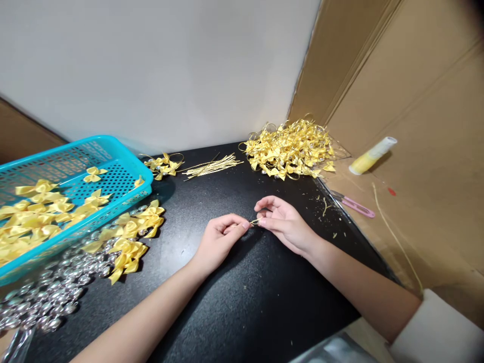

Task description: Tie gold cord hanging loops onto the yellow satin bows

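Note:
Over the middle of the black table, both my hands hold a thin gold cord [255, 222] bent into a small loop. My left hand [223, 237] pinches one side of it between thumb and forefinger. On the other side, the thumb of my right hand [285, 222] presses the cord, while its forefinger is raised and curled apart. Behind my hands lies a bundle of straight gold cords [214, 167]. Several yellow ribbon bows [128, 254] sit left of my left hand, beside a heap of silver beads [49, 292].
A blue plastic basket [124, 151] with yellow bows stands at the left. A pile of finished-looking bows on cord loops [289, 148] is at the back right. Pink-handled snips [355, 205] and a yellow-white tube [372, 156] lie right of the table [181, 312], near cardboard [427, 131].

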The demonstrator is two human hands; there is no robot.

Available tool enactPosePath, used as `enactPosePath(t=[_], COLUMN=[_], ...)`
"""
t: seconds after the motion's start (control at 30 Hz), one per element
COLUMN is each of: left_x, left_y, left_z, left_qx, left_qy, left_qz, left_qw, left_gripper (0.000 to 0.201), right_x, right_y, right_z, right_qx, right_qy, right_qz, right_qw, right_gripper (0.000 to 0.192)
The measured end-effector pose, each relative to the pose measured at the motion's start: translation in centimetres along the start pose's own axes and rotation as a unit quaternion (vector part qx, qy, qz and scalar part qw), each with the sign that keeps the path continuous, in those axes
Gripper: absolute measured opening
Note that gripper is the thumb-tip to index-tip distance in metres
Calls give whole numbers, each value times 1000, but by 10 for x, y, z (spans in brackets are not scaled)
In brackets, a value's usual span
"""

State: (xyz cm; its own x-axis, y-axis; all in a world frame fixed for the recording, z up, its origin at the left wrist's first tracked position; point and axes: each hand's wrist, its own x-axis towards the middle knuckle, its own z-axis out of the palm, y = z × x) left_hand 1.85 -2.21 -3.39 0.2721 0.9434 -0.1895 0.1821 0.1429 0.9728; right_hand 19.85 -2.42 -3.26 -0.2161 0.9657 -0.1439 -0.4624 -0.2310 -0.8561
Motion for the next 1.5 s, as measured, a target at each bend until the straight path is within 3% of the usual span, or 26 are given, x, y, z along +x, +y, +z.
enactPosePath(t=[0.3, 0.7, 0.9, 1.0, 1.13, 1.23, 1.5], left_x=[-1, -1, -2, -2, -2, -2, -3], left_y=[0, 5, 4, 4, 5, 5, 6], left_z=[-1, 0, 0, 0, 0, -1, -1], left_qx=[-3, -1, -11, -11, -6, -5, -2], left_qy=[4, 2, 2, 0, -1, -1, 2], left_qz=[3, -3, -5, -8, -8, -9, -13], left_qw=[1000, 1000, 1000, 1000, 1000, 1000, 1000], left_gripper=[29, 27, 27, 27, 27, 28, 28], right_x=[-2, 0, -2, -3, -5, -4, -3], right_y=[-2, 0, -3, -5, -7, -6, -9], right_z=[0, 0, -3, -5, -4, -4, -5], right_qx=[-108, -72, -95, -177, -351, -417, -397], right_qy=[7, 42, 11, -13, -12, 5, 53], right_qz=[-49, -53, -69, -122, -215, -254, -272], right_qw=[993, 995, 993, 977, 911, 873, 875], right_gripper=[27, 27, 22, 23, 27, 24, 16])
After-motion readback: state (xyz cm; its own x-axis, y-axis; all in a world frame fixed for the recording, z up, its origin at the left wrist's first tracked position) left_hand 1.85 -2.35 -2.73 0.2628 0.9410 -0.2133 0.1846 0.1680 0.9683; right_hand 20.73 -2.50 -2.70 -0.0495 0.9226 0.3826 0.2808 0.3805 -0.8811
